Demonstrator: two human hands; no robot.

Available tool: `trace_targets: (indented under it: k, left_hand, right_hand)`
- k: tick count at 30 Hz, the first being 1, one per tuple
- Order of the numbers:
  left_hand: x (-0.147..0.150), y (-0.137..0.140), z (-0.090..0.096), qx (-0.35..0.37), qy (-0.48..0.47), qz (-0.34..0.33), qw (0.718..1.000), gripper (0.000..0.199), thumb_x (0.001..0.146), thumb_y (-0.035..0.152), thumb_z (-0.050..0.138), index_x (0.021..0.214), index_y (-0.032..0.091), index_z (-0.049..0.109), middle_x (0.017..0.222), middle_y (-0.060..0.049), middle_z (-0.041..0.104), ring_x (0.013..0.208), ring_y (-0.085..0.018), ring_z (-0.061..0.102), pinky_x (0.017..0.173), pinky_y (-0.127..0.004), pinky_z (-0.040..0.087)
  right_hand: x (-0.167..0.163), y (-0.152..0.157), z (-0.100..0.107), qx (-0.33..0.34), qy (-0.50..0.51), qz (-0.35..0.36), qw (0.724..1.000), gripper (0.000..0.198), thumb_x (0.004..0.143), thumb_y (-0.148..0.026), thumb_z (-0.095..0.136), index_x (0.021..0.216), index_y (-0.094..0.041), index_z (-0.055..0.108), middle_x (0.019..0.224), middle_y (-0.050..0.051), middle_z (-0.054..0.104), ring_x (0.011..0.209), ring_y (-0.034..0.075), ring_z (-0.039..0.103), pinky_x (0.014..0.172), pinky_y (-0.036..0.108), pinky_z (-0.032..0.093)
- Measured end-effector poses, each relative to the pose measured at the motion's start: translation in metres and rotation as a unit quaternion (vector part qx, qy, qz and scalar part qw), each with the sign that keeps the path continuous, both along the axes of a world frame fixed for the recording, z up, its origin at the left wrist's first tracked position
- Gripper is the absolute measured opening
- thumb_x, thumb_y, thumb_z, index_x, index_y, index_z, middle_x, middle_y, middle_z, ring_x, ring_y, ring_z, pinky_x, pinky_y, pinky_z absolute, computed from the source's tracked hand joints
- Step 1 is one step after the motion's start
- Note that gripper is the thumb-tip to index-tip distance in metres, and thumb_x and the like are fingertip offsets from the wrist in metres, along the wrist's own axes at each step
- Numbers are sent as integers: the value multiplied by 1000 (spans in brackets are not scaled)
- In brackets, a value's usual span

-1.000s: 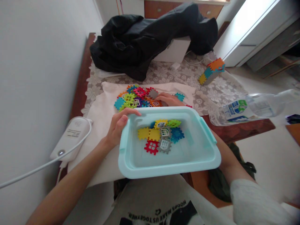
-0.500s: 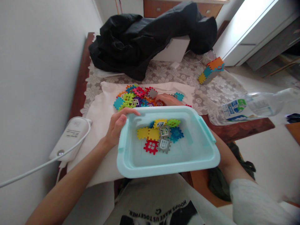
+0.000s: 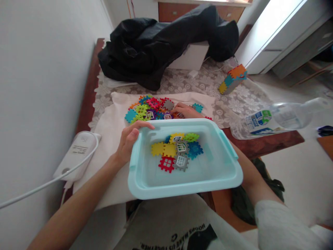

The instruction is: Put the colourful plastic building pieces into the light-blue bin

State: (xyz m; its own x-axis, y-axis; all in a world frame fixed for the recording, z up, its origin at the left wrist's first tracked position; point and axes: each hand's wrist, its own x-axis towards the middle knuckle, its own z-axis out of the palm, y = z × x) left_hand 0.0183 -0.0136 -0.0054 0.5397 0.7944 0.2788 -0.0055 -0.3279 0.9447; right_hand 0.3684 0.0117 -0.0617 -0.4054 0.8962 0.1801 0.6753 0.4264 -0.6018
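Observation:
My left hand grips the far left corner of a light turquoise plastic bin, thumb and index finger along its rim. The bin is tilted towards me, with several interlocking plastic tiles in its bottom, yellow, red, grey, blue and green, some with window grids. Beyond the far rim, my right hand curls its fingers over tiles at the right side of a colourful tile pile. An orange-brown tile shows under that hand. The bin's rim hides the lower part of the hand and pile.
The pile lies on a white cloth. A white power bank with a cable lies left. At right stand a built tile block and a clear plastic bottle. Black fabric covers things at the back.
The bin shifts very slightly left in view. My left hand keeps its hold on the rim, and my right hand stays at the pile with little movement.

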Motion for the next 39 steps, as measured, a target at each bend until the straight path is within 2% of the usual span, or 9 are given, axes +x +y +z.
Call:
trace_targets:
  k: [2, 5, 11, 16, 20, 26, 29, 34, 39]
  left_hand:
    - [0, 0, -1, 1, -6, 0, 1000, 61, 112, 73, 53, 108, 20, 84, 98, -9, 82, 74, -22, 63, 64, -33, 46]
    - [-1, 0, -2, 0, -11, -5, 1000, 60, 113, 71, 52, 110, 20, 84, 97, -9, 82, 70, -20, 61, 62, -33, 45]
    - [-2, 0, -2, -3, 1, 4, 1000, 63, 111, 77, 53, 109, 22, 83, 98, -10, 83, 72, -22, 62, 62, -34, 46]
    - [-2, 0, -4, -2, -7, -5, 1000, 64, 112, 76, 52, 110, 21, 85, 93, -9, 81, 66, -19, 58, 59, -33, 41]
    - [-2, 1, -4, 11, -2, -1, 1000, 65, 112, 76, 52, 110, 21, 85, 94, -10, 81, 69, -21, 60, 62, -34, 44]
    - [-2, 2, -4, 20, -6, -11, 1000, 62, 114, 73, 50, 112, 22, 85, 96, -9, 81, 70, -21, 61, 63, -34, 45]
    - [-2, 2, -4, 17, 2, -8, 1000, 64, 113, 76, 49, 111, 21, 84, 95, -9, 80, 71, -22, 61, 64, -35, 45]
    - [-1, 1, -1, 18, 5, -5, 1000, 65, 112, 78, 51, 109, 22, 83, 98, -9, 82, 75, -22, 63, 65, -34, 47]
    - [0, 1, 1, 24, 5, 0, 1000, 63, 112, 76, 51, 109, 23, 85, 100, -10, 83, 78, -24, 65, 66, -36, 50]
  right_hand:
    - [0, 0, -2, 13, 11, 7, 1000, 36, 106, -48, 76, 134, -26, 83, 141, 12, 77, 132, 31, 73, 120, 48, 59]
    - [0, 0, -5, 14, -3, 1, 1000, 47, 108, -42, 74, 152, -26, 76, 154, 14, 76, 144, 32, 70, 128, 52, 55]
    - [1, 0, -3, 16, 0, -28, 999, 61, 102, -37, 79, 162, -27, 73, 152, 16, 73, 140, 33, 70, 125, 50, 56]
    - [2, -2, 3, 8, -6, -21, 1000, 50, 91, -42, 89, 137, -26, 85, 137, 12, 75, 126, 34, 72, 116, 47, 59]
    - [1, 0, 3, 30, 16, -46, 998, 23, 100, -37, 75, 115, -25, 87, 127, 11, 79, 117, 30, 73, 110, 44, 60]
    - [5, -4, 10, 76, 45, -133, 987, 26, 102, -40, 70, 95, -19, 84, 101, 10, 79, 88, 26, 71, 89, 42, 60]
    - [6, -7, 15, 58, 63, -124, 989, 29, 103, -43, 71, 96, -20, 88, 101, 9, 82, 94, 28, 74, 89, 41, 61]
    - [2, -9, 14, 35, 81, -71, 994, 37, 107, -47, 65, 102, -22, 92, 121, 10, 86, 110, 29, 79, 101, 43, 64]
    - [-2, -8, 11, 50, 104, -50, 992, 36, 106, -49, 66, 114, -26, 92, 130, 10, 86, 120, 30, 80, 113, 47, 63]
